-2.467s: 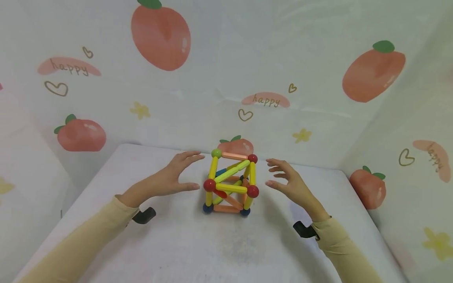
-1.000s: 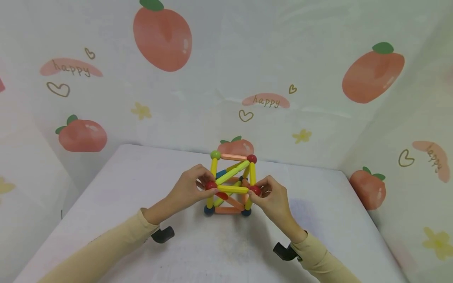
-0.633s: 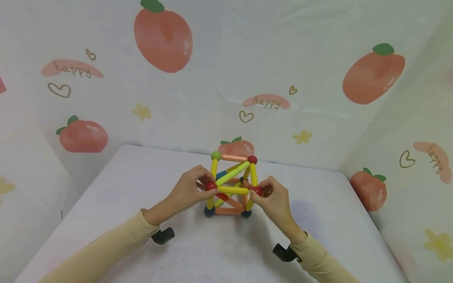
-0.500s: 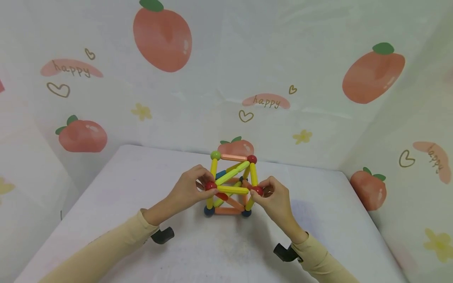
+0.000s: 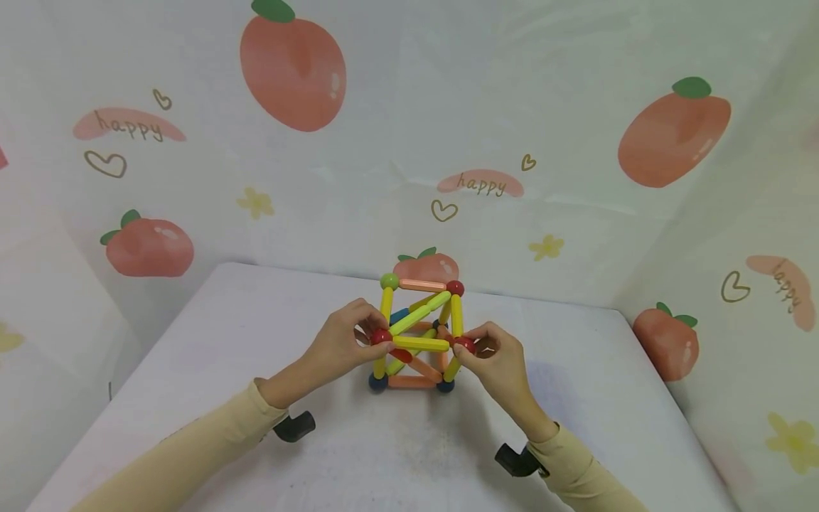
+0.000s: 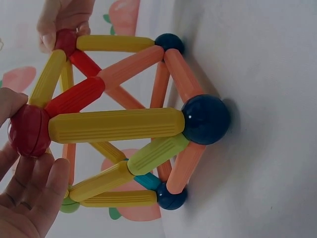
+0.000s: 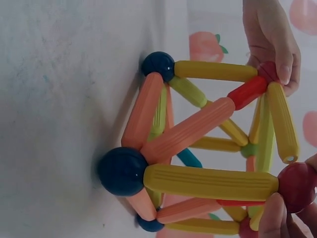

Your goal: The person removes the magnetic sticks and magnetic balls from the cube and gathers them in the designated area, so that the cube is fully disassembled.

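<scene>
A cube-like frame of plastic building rods and balls (image 5: 421,343) stands on the table, with dark blue balls at its base and red and green balls on top. My left hand (image 5: 342,340) pinches the front-left red ball (image 6: 28,131) between thumb and fingers. The front-right red ball (image 7: 297,187) is pinched by my right hand (image 5: 499,359). Between these balls runs a yellow rod (image 7: 283,121); its right end shows a small gap from the right ball in the right wrist view. Red-and-orange and lime diagonal rods cross the sides and top.
The white tabletop (image 5: 384,455) meets a printed cloth backdrop (image 5: 397,142) close behind the frame. A black wrist mount (image 5: 296,427) sits under the left wrist and another black mount (image 5: 517,460) under the right.
Both hands, spread apart beside the frame at first, have come in and pinched the two front red balls. The right ball has shifted slightly right, off the yellow rod's end.
</scene>
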`<state>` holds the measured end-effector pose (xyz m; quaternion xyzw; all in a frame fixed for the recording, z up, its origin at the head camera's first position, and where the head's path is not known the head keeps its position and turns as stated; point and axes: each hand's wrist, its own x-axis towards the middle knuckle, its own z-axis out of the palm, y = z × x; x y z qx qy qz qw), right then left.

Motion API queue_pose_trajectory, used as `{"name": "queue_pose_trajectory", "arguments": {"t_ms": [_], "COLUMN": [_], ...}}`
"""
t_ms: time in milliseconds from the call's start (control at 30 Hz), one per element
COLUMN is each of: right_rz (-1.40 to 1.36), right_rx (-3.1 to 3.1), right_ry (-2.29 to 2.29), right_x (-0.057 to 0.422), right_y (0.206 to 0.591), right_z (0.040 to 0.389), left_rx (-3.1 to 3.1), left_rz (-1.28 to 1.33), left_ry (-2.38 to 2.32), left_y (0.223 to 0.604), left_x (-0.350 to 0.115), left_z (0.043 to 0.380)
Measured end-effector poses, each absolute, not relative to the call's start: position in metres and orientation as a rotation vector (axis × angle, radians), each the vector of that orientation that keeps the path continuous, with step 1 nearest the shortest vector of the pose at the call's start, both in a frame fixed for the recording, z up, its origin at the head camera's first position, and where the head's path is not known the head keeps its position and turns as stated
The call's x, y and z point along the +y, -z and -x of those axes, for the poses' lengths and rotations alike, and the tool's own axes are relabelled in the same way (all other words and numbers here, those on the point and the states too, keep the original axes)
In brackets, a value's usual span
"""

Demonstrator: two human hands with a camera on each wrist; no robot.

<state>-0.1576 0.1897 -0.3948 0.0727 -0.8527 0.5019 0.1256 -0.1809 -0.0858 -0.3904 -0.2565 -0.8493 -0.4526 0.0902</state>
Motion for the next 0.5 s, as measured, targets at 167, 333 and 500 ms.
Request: {"name": "queue_pose_trajectory", "arguments": {"t_ms": [167, 333, 500], "right_rz": [-0.188, -0.161, -0.118], "right_rx": [-2.424, -2.358, -2.356], "right_ry": [-1.643, -1.801, -1.788], "right_x": [0.1913, 0.1917, 0.1936], "right_y": [0.3971, 0.3990, 0.3986], "right_z": [0.1582, 0.1594, 0.1595], "left_rx": [-2.520, -2.516, -2.523], "left_rz": [0.764, 0.766, 0.768], "left_ry": [1.349, 1.347, 1.330], "left_y": [0.3898, 0.3903, 0.3905], "left_x": [-0.0857, -0.0855, -0.0854], "left_z": [0.1804, 0.1807, 0.1811]}}
